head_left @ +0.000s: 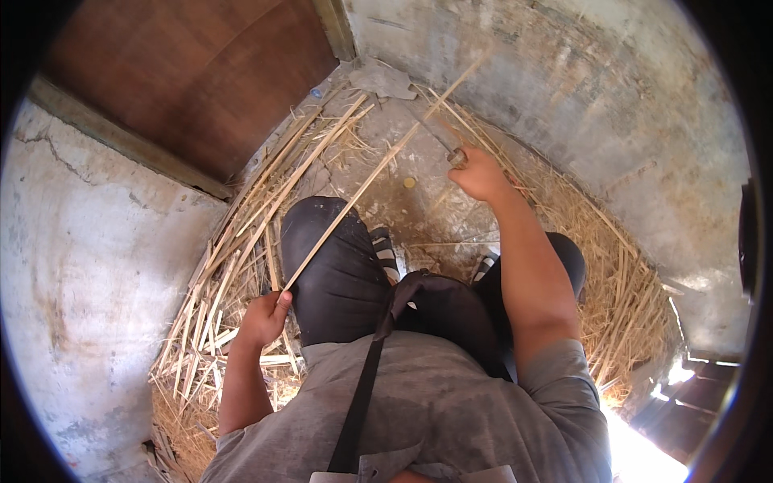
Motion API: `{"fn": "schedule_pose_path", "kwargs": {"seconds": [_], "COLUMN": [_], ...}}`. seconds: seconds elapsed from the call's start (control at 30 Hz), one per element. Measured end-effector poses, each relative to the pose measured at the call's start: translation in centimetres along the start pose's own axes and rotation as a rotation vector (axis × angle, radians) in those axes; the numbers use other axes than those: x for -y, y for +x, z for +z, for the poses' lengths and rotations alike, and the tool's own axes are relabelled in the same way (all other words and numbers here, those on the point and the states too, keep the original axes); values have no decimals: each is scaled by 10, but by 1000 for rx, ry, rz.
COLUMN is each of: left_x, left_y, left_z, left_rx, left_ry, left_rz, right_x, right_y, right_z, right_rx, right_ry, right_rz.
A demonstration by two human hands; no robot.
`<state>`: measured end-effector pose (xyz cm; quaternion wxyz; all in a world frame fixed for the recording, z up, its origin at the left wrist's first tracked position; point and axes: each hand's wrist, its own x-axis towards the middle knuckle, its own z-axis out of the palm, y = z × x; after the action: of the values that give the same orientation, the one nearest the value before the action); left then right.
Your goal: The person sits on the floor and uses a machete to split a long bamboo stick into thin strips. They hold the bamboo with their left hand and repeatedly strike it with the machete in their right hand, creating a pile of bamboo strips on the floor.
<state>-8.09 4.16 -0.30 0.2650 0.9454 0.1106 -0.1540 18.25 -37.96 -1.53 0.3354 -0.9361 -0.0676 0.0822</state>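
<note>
My left hand [266, 319] is closed on the near end of a long, pale bamboo strip [354, 201], thumb along its top. The strip runs up and to the right, over my left knee, toward the far wall. My right hand [480, 174] is wrapped round the handle of a knife [456, 156], out past my right knee. Its thin blade points up and to the left and reaches the strip's far part. I cannot tell whether the blade touches the strip or only crosses it in view.
Many split strips [266, 197] lie in a heap on my left. Fine shavings [620, 298] are piled on my right. Stained walls [564, 88] and a brown door panel [193, 72] close in the corner. A small yellowish disc [409, 183] lies on the floor [362, 161].
</note>
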Motion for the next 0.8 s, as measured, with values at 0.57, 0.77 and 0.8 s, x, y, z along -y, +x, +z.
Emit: {"fn": "schedule_pose_path", "kwargs": {"seconds": [0.57,0.77,0.8], "left_x": [6,-3,-2], "left_y": [4,-3,-4], "left_z": [12,7,6], "left_rx": [-26,-57,-54], "left_ry": [-36,-23,-11], "left_rz": [42,41,39], "right_x": [12,56,67], "right_y": [-9,-33,-36], "right_z": [10,20,20], "right_rx": [73,191,255], "right_ry": [-51,-240,-294], "right_rz": [-136,-309,-342]}}
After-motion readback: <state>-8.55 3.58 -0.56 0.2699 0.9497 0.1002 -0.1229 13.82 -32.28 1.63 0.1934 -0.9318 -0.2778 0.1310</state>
